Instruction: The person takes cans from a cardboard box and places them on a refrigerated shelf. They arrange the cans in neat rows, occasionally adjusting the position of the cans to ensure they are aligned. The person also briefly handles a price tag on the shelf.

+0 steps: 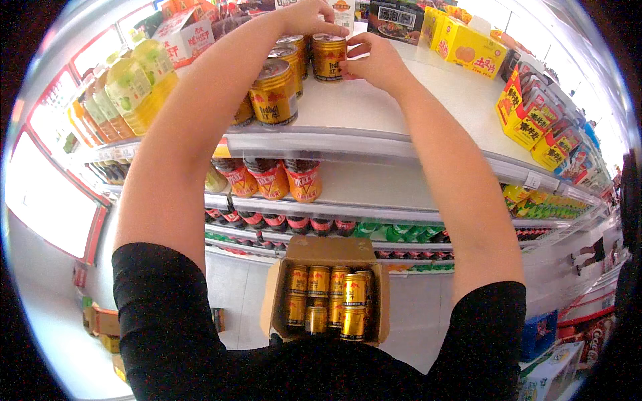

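Observation:
On the upper white shelf (361, 103), my right hand (376, 62) has its fingertips against the right side of a gold Red Bull can (328, 57). My left hand (306, 19) reaches over from the left, its thumb along that can's top rim. Whether the left fingers grip anything is unclear. More gold cans stand in a row just left of it; the front one (274, 92) is near the shelf's edge, and my left forearm partly covers others. Below, in front of my body, an opened cardboard carton (328, 248) holds several gold cans (354, 321) stacked upright.
Large drink bottles (133, 80) stand at the left. Yellow snack boxes (466, 50) and a black box (394, 21) are at the back; snack packets (536, 115) line the right. Lower shelves hold orange-labelled bottles (303, 180) and dark cola bottles (321, 225). A blue crate (539, 333) sits lower right.

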Tool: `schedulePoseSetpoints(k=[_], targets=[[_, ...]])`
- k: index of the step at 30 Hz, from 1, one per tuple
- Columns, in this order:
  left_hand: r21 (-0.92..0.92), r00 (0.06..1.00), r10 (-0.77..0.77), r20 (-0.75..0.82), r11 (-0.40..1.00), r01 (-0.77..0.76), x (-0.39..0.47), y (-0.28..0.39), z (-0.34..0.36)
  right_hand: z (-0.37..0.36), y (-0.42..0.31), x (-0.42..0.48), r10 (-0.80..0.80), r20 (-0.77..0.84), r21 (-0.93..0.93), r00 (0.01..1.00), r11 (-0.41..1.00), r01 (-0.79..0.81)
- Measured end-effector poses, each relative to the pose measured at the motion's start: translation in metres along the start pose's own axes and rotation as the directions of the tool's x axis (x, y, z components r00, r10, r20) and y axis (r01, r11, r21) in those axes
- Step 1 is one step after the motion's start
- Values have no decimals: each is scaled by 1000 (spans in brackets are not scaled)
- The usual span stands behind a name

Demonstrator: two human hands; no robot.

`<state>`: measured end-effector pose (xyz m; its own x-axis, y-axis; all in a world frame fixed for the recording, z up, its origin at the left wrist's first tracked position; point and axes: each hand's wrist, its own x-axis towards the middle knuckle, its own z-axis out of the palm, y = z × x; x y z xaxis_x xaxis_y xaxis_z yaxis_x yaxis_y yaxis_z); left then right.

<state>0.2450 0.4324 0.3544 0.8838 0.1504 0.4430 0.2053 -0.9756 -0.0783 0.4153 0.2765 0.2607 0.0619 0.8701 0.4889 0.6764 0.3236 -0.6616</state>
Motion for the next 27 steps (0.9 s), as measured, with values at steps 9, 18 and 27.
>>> schedulePoseSetpoints(k=[9, 18, 27], targets=[[-2, 998, 29, 48, 1000, -28, 0, 8, -5, 10, 0, -4, 56, 70, -15, 996, 998, -55], [-115, 997, 61, 43, 992, -56, 0, 8, -6, 25, -12, -6, 22, -57, -293, 998, 955, -38], [-102, 998, -33, 45, 994, 37, -5, 11, -8, 17, -22, -9, 24, 93, -299, 995, 954, 5]])
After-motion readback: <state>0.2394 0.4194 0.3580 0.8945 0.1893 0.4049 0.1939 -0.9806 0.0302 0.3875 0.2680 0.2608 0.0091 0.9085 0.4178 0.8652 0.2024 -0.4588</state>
